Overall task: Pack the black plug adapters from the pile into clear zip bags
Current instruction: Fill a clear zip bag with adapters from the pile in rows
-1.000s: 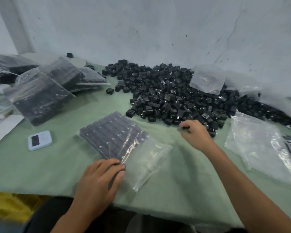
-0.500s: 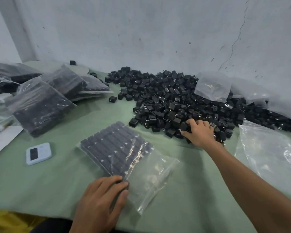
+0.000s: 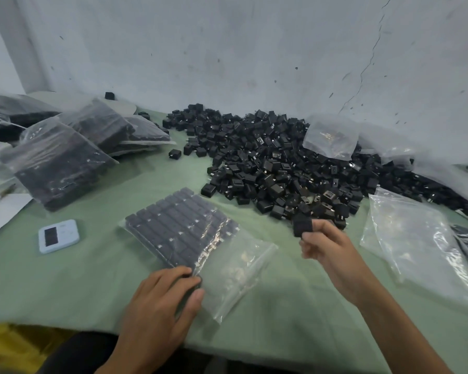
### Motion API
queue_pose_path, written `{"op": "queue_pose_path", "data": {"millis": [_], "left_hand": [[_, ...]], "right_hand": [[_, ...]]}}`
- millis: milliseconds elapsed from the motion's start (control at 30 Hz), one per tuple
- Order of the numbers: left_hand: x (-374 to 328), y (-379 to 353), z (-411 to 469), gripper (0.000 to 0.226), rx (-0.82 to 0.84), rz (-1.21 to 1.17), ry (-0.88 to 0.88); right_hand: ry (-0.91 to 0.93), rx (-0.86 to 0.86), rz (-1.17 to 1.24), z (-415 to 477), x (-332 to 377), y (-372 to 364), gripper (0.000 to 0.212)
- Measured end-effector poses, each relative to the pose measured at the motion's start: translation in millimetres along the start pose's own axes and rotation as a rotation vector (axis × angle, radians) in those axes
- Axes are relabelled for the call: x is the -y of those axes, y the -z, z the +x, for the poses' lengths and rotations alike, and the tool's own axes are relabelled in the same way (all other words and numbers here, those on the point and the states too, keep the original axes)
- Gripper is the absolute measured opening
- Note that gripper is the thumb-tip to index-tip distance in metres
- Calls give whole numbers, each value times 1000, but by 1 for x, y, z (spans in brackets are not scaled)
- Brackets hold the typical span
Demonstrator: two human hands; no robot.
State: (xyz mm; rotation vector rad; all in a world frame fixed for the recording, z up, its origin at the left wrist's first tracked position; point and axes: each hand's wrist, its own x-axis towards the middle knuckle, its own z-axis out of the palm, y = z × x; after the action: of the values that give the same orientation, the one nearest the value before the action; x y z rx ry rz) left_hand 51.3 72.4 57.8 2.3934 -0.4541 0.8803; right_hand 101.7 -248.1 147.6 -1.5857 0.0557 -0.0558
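Note:
A large pile of black plug adapters (image 3: 270, 163) lies against the wall at the back. In front of me a clear zip bag (image 3: 235, 268) holds neat rows of adapters (image 3: 179, 225), with its open end toward me. My left hand (image 3: 162, 300) presses on the bag's near corner, fingers on the last adapters. My right hand (image 3: 327, 247) is lifted just in front of the pile and pinches one black adapter (image 3: 302, 225) between thumb and fingers.
Several filled bags (image 3: 57, 163) are stacked at the left. A small white timer (image 3: 58, 236) lies left of the open bag. Empty clear bags (image 3: 416, 244) lie at the right, another (image 3: 330, 136) on the pile. The green table edge (image 3: 65, 319) is near me.
My right hand has left the pile and drawn back toward me with one adapter in its fingers. My left hand has stayed on the bag's corner.

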Motion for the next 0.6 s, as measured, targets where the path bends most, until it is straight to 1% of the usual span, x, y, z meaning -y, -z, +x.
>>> {"op": "queue_pose_path", "data": {"millis": [67, 100, 133, 167, 233, 267, 333, 433, 467, 533, 567, 600], "left_hand": [[-1, 1, 1, 35, 25, -1, 14], [-1, 2, 1, 36, 39, -1, 21], [-2, 2, 1, 36, 49, -3, 27], [-2, 2, 0, 36, 56, -5, 34], [-3, 1, -1, 35, 56, -13, 51], [-4, 0, 0, 34, 53, -16, 58], [-5, -1, 0, 32, 45, -17, 61], [-5, 0, -1, 31, 50, -23, 70], [-5, 1, -1, 31, 60, -24, 76], [-6, 1, -1, 30, 73, -24, 73], [-6, 1, -1, 29, 73, -24, 66], [-6, 1, -1, 28, 72, -25, 61]], "right_hand": [[-91, 30, 192, -32, -7, -4, 14], [-137, 35, 249, -46, -12, -8, 17], [-175, 41, 253, -59, -18, -12, 18], [-204, 50, 215, -71, -25, -17, 17], [-226, 90, 42, -85, -32, -31, 29], [-217, 142, -59, -88, -34, -40, 34], [-196, 243, -206, -86, -34, -59, 34], [-180, 259, -241, -75, -34, -88, 29], [-190, 262, -208, -71, -35, -96, 31], [-204, 288, -150, -62, -37, -104, 42], [-189, 294, -168, -58, -39, -106, 42], [-148, 285, -242, -54, -40, -108, 35]]}}
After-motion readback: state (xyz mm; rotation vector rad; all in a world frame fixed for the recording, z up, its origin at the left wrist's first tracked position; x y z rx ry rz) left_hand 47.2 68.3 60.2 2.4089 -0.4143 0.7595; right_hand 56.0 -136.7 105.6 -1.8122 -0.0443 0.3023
